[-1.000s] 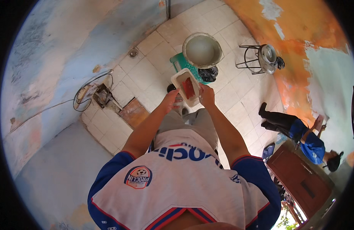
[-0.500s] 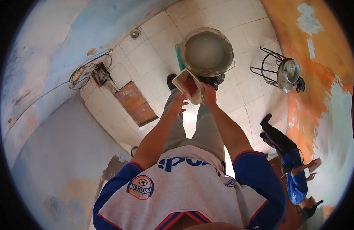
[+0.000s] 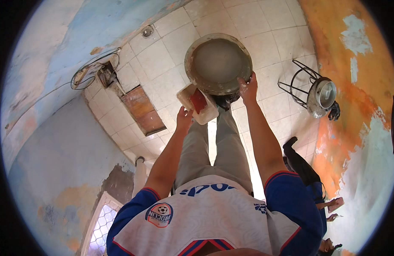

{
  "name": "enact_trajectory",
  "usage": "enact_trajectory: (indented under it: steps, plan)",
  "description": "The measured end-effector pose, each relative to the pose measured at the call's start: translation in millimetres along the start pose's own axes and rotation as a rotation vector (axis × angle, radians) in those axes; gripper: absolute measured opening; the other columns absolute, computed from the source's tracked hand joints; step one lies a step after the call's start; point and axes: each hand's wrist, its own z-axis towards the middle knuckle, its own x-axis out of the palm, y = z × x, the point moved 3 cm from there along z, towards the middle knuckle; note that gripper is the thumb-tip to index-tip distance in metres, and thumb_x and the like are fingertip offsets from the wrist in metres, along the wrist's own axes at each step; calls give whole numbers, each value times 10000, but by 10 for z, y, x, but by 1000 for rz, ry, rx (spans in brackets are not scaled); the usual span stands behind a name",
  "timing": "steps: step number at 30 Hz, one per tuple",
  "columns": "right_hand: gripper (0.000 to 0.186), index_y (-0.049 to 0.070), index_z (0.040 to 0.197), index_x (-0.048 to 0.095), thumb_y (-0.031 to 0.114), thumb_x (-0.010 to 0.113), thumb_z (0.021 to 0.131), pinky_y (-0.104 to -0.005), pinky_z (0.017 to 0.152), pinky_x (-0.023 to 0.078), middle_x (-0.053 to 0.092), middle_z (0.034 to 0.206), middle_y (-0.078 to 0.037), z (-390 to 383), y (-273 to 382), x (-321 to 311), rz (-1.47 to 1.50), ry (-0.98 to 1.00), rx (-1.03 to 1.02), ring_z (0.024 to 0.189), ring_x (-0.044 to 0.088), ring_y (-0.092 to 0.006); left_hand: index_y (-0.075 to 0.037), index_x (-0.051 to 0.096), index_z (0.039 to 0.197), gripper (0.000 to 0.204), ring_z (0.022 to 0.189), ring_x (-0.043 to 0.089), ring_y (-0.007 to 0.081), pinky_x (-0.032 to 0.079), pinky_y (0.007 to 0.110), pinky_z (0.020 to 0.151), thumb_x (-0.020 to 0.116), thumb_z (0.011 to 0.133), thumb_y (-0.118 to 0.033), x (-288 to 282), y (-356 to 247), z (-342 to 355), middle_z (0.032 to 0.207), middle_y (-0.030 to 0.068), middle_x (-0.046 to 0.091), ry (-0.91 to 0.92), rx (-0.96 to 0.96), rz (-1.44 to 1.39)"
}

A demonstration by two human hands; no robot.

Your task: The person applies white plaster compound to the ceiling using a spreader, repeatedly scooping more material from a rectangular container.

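My left hand (image 3: 184, 118) is closed on the near-left edge of an off-white rectangular tub (image 3: 209, 113), which is tilted and has a flat red piece (image 3: 198, 100) in it. The part of my fingers beneath the tub is hidden. Just beyond it is a large round basin (image 3: 189, 68) with a smeared rim, holding a smooth greyish mix. My right hand (image 3: 248, 88) grips the near-right rim of this basin, thumb toward the top and fingers on the outer side. Something black and crumpled (image 3: 226, 100) shows beneath the basin's near side.
A metal-framed stool (image 3: 300, 87) stands at the right with a pot-like container (image 3: 322, 97) on it. A co-worker in blue (image 3: 318, 192) is by the patchy orange wall (image 3: 333, 153). On the left are a brown floor panel (image 3: 141, 109) and a looped cable (image 3: 84, 70).
My right hand has let go of the tub and moved right onto the basin's rim. My left hand has taken hold of the tub. The basin and tub appear further left.
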Motion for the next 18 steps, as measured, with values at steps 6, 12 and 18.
enact_trajectory:
  steps: [6,12,18]
  plan:
    - [390,1,1219,562,-10,687,849,-345,689,545,666,1048,-118,39,-192,21,394,158,171,871,642,-195,-25,637,1325,345,815,703,175,589,328,693,618,1002,-144,-62,101,149,1059,108,735,-42,278,231]
    - [484,3,1313,500,-68,652,859,-412,710,639,657,1148,-151,-55,-395,24,224,107,219,914,694,-266,-53,647,1334,361,780,713,152,550,300,681,622,984,-140,-113,55,170,1015,121,758,-33,274,226]
    - [502,9,1324,486,-61,642,852,-431,685,647,653,1156,-167,-92,-468,-77,269,173,205,931,710,-298,-50,646,1331,369,723,698,135,546,303,658,655,972,-136,-99,26,63,1000,99,748,-13,270,139]
